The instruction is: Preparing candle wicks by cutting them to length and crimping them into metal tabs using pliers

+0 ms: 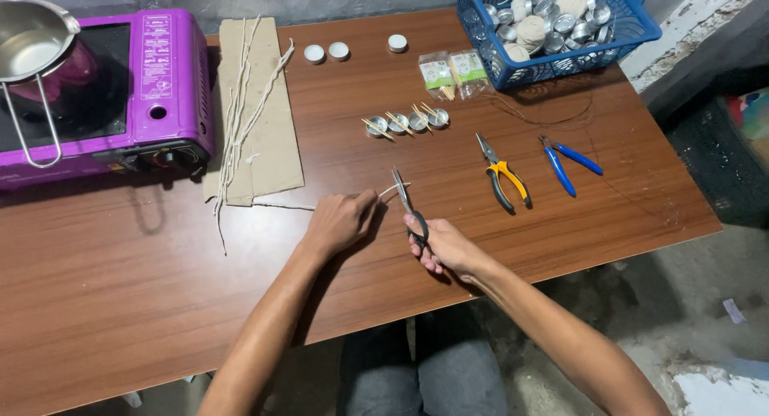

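My left hand [340, 221] pinches a thin white wick string [390, 191] just above the brown table [160, 288]. My right hand [445, 246] grips black-handled scissors [406, 205], whose blades are closed around the string's free end beside my left fingers. The string trails left from my left hand across the table toward a cardboard sheet [272, 136], where several more long white strings [240, 112] lie.
A purple portable stove [160, 88] with a steel pot [28, 40] stands at the back left. Small metal cups with sticks [407, 122], three white candles [339, 51], yellow pliers [503, 176], blue pliers [565, 161], two small packets [452, 72] and a blue basket of cups [561, 60] lie beyond.
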